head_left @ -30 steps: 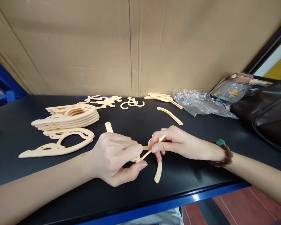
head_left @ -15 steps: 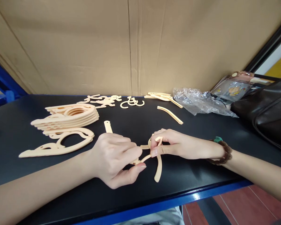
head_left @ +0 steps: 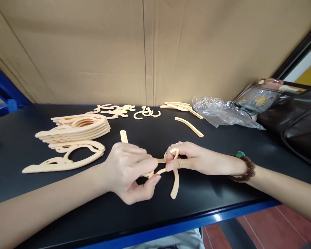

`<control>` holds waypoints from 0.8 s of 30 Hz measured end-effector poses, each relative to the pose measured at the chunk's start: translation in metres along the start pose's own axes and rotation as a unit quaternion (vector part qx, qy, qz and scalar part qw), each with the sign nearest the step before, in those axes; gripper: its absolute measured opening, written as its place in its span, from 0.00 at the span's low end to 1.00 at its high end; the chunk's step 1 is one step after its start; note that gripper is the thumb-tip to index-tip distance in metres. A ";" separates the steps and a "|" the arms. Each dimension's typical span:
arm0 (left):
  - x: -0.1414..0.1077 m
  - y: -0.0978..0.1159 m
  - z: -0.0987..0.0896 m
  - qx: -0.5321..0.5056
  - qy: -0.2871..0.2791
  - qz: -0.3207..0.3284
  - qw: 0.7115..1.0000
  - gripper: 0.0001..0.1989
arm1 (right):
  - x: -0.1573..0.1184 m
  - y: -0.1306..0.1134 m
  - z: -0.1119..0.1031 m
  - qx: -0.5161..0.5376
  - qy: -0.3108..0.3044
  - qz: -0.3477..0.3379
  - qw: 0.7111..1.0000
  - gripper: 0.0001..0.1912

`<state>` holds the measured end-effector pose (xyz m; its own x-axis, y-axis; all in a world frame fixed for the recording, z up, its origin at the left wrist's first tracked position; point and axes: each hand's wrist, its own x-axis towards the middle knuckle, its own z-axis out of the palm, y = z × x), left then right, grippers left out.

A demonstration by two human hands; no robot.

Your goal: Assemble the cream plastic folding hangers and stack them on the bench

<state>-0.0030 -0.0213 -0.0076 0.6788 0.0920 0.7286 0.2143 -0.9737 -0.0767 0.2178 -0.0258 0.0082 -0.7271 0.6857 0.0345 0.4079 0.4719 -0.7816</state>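
The hook [head_left: 161, 171] is between the two hands, above the worktop [head_left: 93, 211]. Its long axis goes from the left fingertips toward the right and slightly away from the person, with the curved end at the right. The right hand [head_left: 188, 159] is nearer to this end and pinches the hook between thumb and fingers. The left hand [head_left: 131, 173] is curled, pinching what seems to be the strip [head_left: 123, 136] at the hook's other end.

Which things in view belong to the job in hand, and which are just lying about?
Likely in the job:
cream pieces in left hand and right hand
stack of cream shapes
loose cream hooks
loose curved strip

Probably just lying about:
crumpled clear plastic
dark bag
see-through pouch
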 end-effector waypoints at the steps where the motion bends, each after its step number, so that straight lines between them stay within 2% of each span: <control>1: 0.000 0.000 0.000 0.012 -0.004 0.005 1.000 0.10 | 0.000 0.000 0.000 -0.001 0.000 0.002 1.000 0.16; 7: 0.001 -0.001 -0.002 0.089 -0.019 0.027 0.996 0.11 | 0.000 0.001 0.001 0.013 0.009 0.001 1.000 0.15; 15: -0.003 -0.006 -0.004 0.171 -0.042 0.081 0.981 0.13 | 0.000 0.001 0.004 0.083 0.021 0.023 0.996 0.15; 24: 0.000 -0.007 -0.006 0.201 -0.056 0.116 0.971 0.11 | 0.000 0.003 0.004 0.079 0.014 0.020 0.997 0.15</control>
<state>-0.0093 -0.0156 -0.0031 0.8088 -0.0766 0.5831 0.2877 -0.8132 -0.5058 0.2171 -0.0261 0.0035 -0.6949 0.7189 0.0171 0.3432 0.3524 -0.8706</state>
